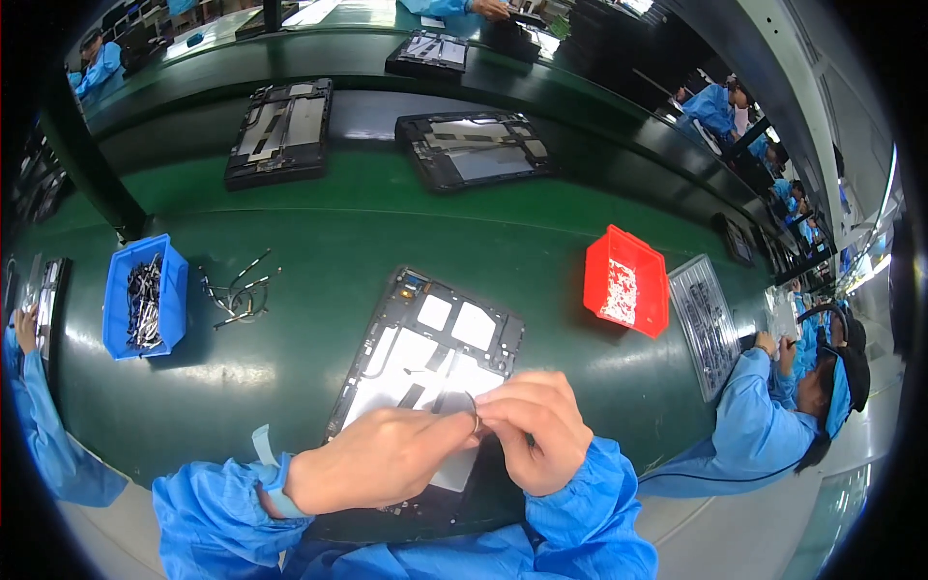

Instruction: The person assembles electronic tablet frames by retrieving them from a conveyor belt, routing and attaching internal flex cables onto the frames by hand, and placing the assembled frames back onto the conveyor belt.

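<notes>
I judge the tablet (411, 354) opened but the thin curved strand (476, 418), pinched where my left grip (387, 454) and right grip (539, 430) meet above it, not yet set down; the tablet lies on the worktop (522, 242), long axis running away from me, far end leaning right.

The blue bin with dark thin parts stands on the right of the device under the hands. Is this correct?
The side is wrong: in the head view, the blue bin, with its dark thin parts, stands to the left of the device under the hands.
</notes>
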Tool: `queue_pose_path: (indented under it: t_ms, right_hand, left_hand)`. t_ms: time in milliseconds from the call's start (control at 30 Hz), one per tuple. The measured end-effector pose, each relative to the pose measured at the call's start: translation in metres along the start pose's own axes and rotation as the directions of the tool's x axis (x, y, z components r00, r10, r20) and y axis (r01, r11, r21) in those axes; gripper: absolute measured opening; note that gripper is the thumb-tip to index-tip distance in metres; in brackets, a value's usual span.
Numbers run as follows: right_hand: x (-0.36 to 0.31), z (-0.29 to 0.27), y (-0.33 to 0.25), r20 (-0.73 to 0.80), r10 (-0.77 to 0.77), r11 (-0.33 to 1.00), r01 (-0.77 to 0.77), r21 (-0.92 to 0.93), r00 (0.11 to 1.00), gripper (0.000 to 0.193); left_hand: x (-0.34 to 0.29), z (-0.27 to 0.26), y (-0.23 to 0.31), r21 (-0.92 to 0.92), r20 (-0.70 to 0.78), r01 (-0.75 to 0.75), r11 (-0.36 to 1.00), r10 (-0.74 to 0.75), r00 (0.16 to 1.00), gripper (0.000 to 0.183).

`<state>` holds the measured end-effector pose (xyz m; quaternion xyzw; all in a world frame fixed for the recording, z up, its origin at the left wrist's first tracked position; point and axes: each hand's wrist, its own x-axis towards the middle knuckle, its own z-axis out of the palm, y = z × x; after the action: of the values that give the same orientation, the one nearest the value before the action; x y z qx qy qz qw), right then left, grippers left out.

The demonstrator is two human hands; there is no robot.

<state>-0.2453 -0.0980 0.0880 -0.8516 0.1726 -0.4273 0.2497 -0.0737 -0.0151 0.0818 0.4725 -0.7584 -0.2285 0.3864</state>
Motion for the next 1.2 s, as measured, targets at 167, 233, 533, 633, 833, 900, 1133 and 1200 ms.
queue_pose_path:
  t_ms: [167,233,533,633,833,900,1133,1200]
  right_hand:
    - [0.002,-0.01,-0.005,0.014,0.028,0.999,-0.028,0.038,1.0,0.021]
    - [0.003,-0.011,-0.006,0.028,0.021,0.999,-0.022,0.026,0.999,0.023]
    - [0.002,-0.01,-0.004,0.102,-0.07,0.995,0.063,0.072,0.992,0.028]
    - [-0.006,-0.011,-0.003,0.141,-0.28,0.917,0.308,-0.252,0.95,0.037]
    - [0.001,-0.049,0.036,-0.231,0.118,0.933,-0.187,-0.307,0.966,0.012]
    - [0.016,-0.075,0.072,-0.387,0.35,0.883,-0.439,-0.169,0.853,0.006]
    - [-0.003,-0.12,0.171,-0.149,0.223,0.662,-0.261,-0.702,0.963,0.021]
    - [-0.004,-0.118,0.164,-0.186,0.188,0.674,-0.265,-0.69,0.964,0.023]
  left_hand:
    - [-0.001,0.001,0.001,-0.091,-0.036,0.104,0.99,-0.108,0.993,0.01]
    - [0.003,-0.002,0.005,-0.079,-0.009,0.084,0.993,-0.085,0.996,0.011]
    - [-0.004,-0.001,0.0,0.116,0.031,-0.074,0.991,0.071,0.997,0.028]
    - [-0.005,0.0,0.0,0.138,0.066,-0.072,0.988,0.063,0.996,0.032]
    - [-0.023,-0.002,0.001,0.081,-0.037,0.146,0.986,-0.144,0.989,0.037]
    - [-0.047,-0.013,-0.008,-0.124,-0.189,0.258,0.958,-0.278,0.942,0.025]
    - [-0.078,0.011,-0.023,-0.607,-0.305,0.397,0.688,-0.664,0.683,0.037]
    - [-0.085,0.017,-0.023,-0.638,-0.313,0.375,0.672,-0.672,0.672,0.038]
